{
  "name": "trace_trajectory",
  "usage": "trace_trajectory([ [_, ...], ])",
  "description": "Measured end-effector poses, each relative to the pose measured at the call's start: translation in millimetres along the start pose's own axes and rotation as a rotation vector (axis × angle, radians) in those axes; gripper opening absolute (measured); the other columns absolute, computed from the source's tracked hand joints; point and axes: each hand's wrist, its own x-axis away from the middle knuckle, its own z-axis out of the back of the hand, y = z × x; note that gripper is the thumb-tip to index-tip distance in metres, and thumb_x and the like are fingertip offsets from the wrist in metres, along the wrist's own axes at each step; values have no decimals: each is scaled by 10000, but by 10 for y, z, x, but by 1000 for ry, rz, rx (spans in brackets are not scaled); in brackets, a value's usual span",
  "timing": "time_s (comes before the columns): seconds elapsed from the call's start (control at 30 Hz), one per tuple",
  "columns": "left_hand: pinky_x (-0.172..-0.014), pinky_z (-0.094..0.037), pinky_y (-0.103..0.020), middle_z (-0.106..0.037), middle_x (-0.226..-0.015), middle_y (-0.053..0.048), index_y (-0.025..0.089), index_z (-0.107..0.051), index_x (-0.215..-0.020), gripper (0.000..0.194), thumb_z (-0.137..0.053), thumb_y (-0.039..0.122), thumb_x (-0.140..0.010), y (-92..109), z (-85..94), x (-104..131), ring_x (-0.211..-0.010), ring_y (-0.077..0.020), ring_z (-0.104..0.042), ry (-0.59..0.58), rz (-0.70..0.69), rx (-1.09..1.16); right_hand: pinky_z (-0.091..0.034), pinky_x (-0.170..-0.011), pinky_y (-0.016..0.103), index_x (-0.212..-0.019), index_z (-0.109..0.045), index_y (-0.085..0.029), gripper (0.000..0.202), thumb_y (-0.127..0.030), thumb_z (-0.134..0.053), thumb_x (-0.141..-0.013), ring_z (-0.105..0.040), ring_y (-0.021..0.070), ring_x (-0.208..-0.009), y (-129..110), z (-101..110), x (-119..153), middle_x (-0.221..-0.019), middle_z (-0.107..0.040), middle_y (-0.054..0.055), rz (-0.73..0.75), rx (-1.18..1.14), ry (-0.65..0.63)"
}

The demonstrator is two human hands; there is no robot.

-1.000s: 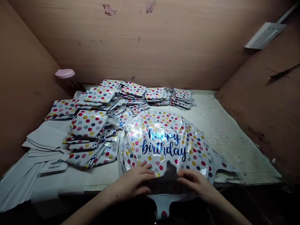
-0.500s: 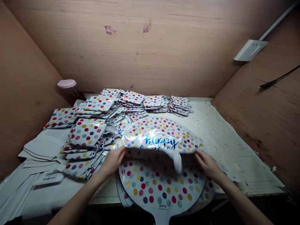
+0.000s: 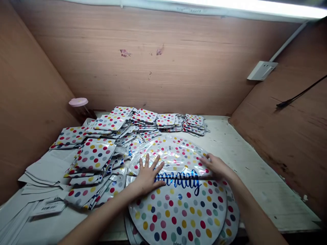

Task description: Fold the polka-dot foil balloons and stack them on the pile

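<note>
A pile of flat, uninflated foil balloons (image 3: 178, 211), white with coloured dots and shiny blue lettering, lies in front of me at the table's near edge. A crease runs across the top balloon through the lettering, so only part of the writing shows. My left hand (image 3: 148, 178) presses palm down on its left side, open with fingers spread. On the right side, my right hand (image 3: 217, 166) rests near the balloon's edge. Its fingers reach inward over the foil, open, and I see nothing held in them.
Stacks of folded dotted balloons (image 3: 97, 153) stand left and along the back. White cards (image 3: 48, 170) lie at far left, near a pink-lidded jar (image 3: 78, 102). Wooden walls (image 3: 153, 68) enclose the table (image 3: 245, 177); a switch plate (image 3: 262, 70) and black cable (image 3: 288, 102) are at right.
Both hands have let go of the raised balloon edge, which now lies flat. My left hand has spread onto the foil. The view has tilted up, bringing a lamp into sight.
</note>
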Motion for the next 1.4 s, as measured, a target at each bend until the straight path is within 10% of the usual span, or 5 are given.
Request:
trace_trajectory([
  [0.23, -1055, -26, -731, -112, -1585, -5, 366, -176, -1494, 690, -370, 644, -894, -113, 95, 36, -1414, -456, 1, -37, -98, 26, -418, -959, 526, -1140, -595, -198, 316, -281, -483, -857, -545, 321, -1129, 311, -405, 603, -1123, -645, 126, 412, 160, 458],
  [0.57, -1121, -316, -489, -473, -1422, -108, 191, -445, -1397, 553, -453, 142, -847, -586, 222, 257, -1316, -262, -438, 129, -207, 55, -457, -1040, 463, -1201, -607, -107, 393, -79, -396, -870, -537, 254, -1221, 64, -401, 539, -1257, -612, 156, 1009, 238, 484],
  [0.87, -1075, -385, -383, -603, -1298, -33, 263, -674, -1097, 352, -468, 155, -832, -718, 378, 862, -1265, -214, -505, -102, -304, 499, -339, -1103, 448, -1386, -442, -207, 594, -169, -526, -799, -292, 271, -1397, 350, -400, 1212, -1486, -382, 104, 828, 24, -124],
  [1.23, -855, -486, -453, -673, -1022, -162, 135, -558, -1144, 338, -351, 323, -955, -406, 463, 77, -989, -318, -641, 221, 519, 192, -500, -868, 333, -1013, -647, -184, 321, -416, -474, -875, -610, 225, -1010, 106, 297, -46, -1104, -671, 71, 220, -331, -360],
  [1.4, -1150, -167, -534, -327, -1513, -103, 237, -323, -1460, 566, -378, 460, -943, 242, 171, -105, -1409, -319, -245, 314, 43, -4, -539, -760, 320, -976, -685, -179, 257, -360, -551, -854, -666, 216, -885, -53, 304, -335, -989, -722, 70, 104, -242, -419],
])
